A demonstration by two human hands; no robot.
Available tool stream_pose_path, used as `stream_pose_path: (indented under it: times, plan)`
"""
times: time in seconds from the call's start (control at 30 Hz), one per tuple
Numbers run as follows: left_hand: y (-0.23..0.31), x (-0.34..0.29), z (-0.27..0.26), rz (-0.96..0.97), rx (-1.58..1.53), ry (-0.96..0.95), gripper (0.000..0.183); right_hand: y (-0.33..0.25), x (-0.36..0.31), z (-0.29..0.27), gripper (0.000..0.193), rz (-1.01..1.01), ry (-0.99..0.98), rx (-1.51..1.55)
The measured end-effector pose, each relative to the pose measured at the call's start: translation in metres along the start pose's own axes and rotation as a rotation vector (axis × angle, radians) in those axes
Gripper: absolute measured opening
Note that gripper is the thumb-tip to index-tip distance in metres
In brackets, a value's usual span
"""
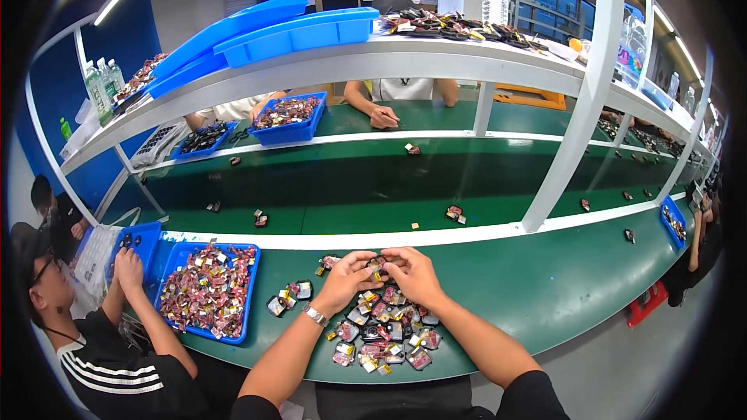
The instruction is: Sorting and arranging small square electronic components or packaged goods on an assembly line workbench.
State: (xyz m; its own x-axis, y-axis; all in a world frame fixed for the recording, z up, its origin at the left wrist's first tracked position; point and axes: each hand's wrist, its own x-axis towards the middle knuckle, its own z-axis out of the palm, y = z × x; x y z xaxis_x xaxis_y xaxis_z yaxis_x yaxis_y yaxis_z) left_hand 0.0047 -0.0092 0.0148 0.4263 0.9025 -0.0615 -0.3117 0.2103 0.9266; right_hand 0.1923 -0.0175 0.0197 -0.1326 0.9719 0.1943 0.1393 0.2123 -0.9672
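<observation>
Over the green tabletop both my hands meet in front of me, fingers closed round one small electronic module (377, 266) with reddish and yellow parts. My left hand (346, 280), with a metal-band watch at the wrist, pinches it from the left. From the other side my right hand (414, 276) grips it; the fingers cover much of the piece. Just below my hands lies a heap of similar modules (381, 330), with black cases, red boards and silver-yellow parts. Left of my left wrist sits a smaller cluster of modules (289, 297).
A blue tray (254, 295) full of red-board modules stands to the left, beside a seated co-worker (101, 342). Beyond the white rail (327, 241) runs a dark green belt (334, 194) with scattered modules. A white shelf (436, 54) spans overhead, its post (580, 101) at right. Another person sits opposite.
</observation>
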Motion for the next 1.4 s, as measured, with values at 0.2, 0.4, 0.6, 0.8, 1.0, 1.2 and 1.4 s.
stream_pose_path:
  times: [0.2,0.4,0.6,0.8,1.0,1.2,1.4]
  plan:
    - [-0.001,0.002,-0.003,-0.047,0.026,-0.059,0.031,-0.012,0.002,-0.006,0.016,-0.224,0.039,-0.204]
    - [-0.003,0.003,0.001,0.001,-0.003,-0.054,0.032,-0.018,-0.005,0.007,0.021,-0.550,0.213,-0.716]
    - [-0.004,0.004,0.004,-0.007,-0.036,-0.081,0.034,-0.005,-0.005,0.015,0.017,-0.422,0.149,-0.863]
    - [-0.002,0.001,0.001,0.030,-0.056,-0.067,0.037,-0.012,0.001,-0.001,0.016,-0.627,0.060,-0.736]
    - [-0.004,0.002,0.000,-0.012,-0.010,-0.065,0.038,-0.005,0.005,-0.013,0.011,-0.576,-0.088,-0.624]
    - [0.000,0.002,0.001,0.047,0.019,-0.154,0.044,-0.001,0.005,-0.010,0.012,-0.444,-0.051,-0.537]
    - [-0.004,0.002,-0.004,0.037,0.041,-0.137,0.039,0.000,0.004,-0.009,0.013,-0.420,-0.081,-0.516]
